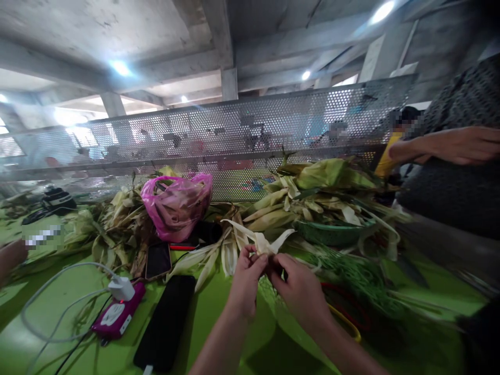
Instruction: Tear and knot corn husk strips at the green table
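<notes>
Both my hands meet over the green table, pinching a folded pale corn husk (262, 242) between the fingertips. My left hand (247, 276) is closed on its left side, and my right hand (299, 286) is closed on its lower right. Two loose ends of the husk stick out to the upper left and the right. My fingers partly hide its lower end. Just beyond lie more pale husk strips (230, 250). Right of my right hand is a bundle of green string (359, 278), with a yellow loop (347, 323) near my right wrist.
A pink plastic bag (177, 208) of husks sits at the back. Heaped husks (332, 179) and a green basket (336, 233) are at right. A black phone (166, 323), another phone (158, 260) and a purple power strip (119, 315) lie left. Another person's arm (449, 146) reaches in at right.
</notes>
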`<state>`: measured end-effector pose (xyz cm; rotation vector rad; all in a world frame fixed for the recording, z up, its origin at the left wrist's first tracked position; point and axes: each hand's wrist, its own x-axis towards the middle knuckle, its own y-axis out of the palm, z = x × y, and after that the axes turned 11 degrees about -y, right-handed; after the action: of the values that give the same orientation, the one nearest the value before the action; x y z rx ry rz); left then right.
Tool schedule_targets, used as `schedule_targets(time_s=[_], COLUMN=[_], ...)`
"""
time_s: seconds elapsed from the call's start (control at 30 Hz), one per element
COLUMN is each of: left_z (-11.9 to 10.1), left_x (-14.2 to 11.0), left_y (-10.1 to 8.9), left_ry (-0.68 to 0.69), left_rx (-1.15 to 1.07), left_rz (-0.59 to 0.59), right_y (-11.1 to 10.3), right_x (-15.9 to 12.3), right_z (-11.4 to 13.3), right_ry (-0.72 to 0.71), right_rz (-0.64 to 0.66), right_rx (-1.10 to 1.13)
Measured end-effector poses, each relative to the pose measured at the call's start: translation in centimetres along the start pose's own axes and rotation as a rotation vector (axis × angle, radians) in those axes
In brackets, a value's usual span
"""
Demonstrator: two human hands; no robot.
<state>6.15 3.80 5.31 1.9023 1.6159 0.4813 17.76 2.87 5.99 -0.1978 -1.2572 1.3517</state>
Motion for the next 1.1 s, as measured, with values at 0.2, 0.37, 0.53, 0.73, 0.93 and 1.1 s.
schedule_targets(time_s=[0.2, 0.37, 0.53, 0.73, 0.93, 1.1], left_z=[-0.5, -0.9, -1.3, -1.3, -1.5, -1.0], left_x=[0.4, 0.5, 0.5, 0.4, -0.4, -0.3], left_y=[-0.4, -0.6, -0.8, -0.7, -0.1, -0.2], left_ry=[0.067, 0.079, 0.084, 0.019, -0.086, -0.066], left_rx=[-0.025, -0.061, -0.066, -0.037, 0.029, 0.172], left_rz=[-0.069, -0.075, -0.113, 0.030, 0.129, -0.031], right_y=[-0.5, -1.1, -1.5, -1.8, -1.9, -2.2], right_x=[-0.2, -0.1, 0.5, 1.0, 1.0, 1.0], right_z=[0.8, 0.7, -0.1, -1.1, -1.3, -0.6], right_ry=[-0.089, -0.127, -0.064, 0.283, 0.295, 0.177], right_rz=[0.138, 0.245, 0.342, -0.016, -0.090, -0.066], right_rx=[0.060, 0.128, 0.373, 0.764, 0.780, 0.755])
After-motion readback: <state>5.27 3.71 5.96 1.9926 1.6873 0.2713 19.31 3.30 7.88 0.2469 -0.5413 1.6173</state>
